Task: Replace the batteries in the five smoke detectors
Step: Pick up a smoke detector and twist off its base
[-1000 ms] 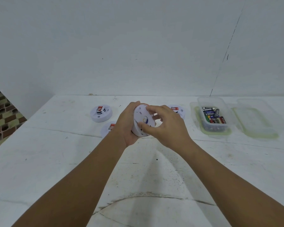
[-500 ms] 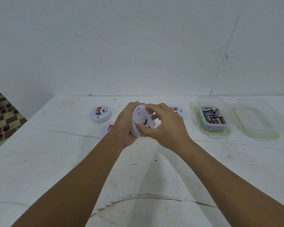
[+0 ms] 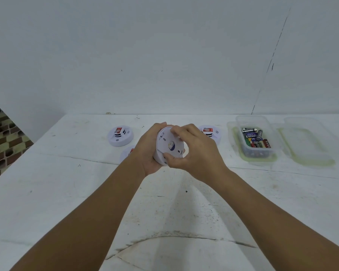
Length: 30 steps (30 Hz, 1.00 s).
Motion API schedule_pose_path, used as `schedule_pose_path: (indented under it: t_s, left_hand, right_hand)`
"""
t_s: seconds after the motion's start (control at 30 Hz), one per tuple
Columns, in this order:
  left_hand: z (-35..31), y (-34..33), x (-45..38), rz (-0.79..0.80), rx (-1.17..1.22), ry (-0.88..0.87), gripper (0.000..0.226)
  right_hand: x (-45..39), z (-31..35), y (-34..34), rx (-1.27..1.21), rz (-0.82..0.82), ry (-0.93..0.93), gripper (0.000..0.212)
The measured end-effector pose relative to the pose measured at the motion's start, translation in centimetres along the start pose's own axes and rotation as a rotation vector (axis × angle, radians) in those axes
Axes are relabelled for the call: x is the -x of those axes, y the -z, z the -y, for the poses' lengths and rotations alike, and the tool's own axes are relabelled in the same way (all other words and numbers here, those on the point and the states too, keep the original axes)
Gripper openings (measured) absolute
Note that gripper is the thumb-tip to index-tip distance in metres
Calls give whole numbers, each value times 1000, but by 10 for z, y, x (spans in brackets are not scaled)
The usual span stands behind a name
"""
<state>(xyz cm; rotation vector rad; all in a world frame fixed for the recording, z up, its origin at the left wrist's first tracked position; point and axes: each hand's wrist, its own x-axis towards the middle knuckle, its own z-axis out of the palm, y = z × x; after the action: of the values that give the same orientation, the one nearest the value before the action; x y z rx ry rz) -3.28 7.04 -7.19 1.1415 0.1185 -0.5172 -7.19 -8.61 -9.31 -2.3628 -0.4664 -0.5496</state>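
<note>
Holding the smoke detector up off the white table, the person had its flat back plate turned toward the camera. The left hand cupped the body from behind, fingers curled round the far rim. The right hand pinched the back plate, fingertips on the upper edge and thumb on the lower edge, a grip that looked set for twisting the plate off the body.

The detector appeared to be a light, hollow, stiff plastic shell, smooth enough to slip under a twist. It probably wanted holding by the rim, where both hands already were, with the body held steady and the turning force put on the plate's edge. The thin locking tabs would likely be the fragile part.

On the table behind lay three more detectors: one well to the left, one partly hidden behind the left wrist, one behind the right hand. A fifth did not show. To the right stood an open clear container of batteries, its lid just beside it.
</note>
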Motion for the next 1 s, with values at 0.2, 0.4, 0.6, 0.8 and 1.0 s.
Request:
schedule_pose_path:
  t_s: [0.2,0.4,0.6,0.8,1.0]
  left_hand:
    - [2,-4,1,25,-7,-28,39]
    - [1,9,-1,-12,41,-48,41]
    - [4,12,-6,-87,33,-54,39]
    - [-3,29,-12,-161,133,-139,36]
    - [5,28,-10,-80,186,-138,35]
  right_hand:
    - [4,-1,-3,-19,-83,7,69]
    - [16,-1,4,-338,-234,-88,60]
    - [22,-5,4,-340,-158,-190,60]
    - [42,-36,-4,133,306,-346,58]
    - [45,-42,-13,338,472,-261,58]
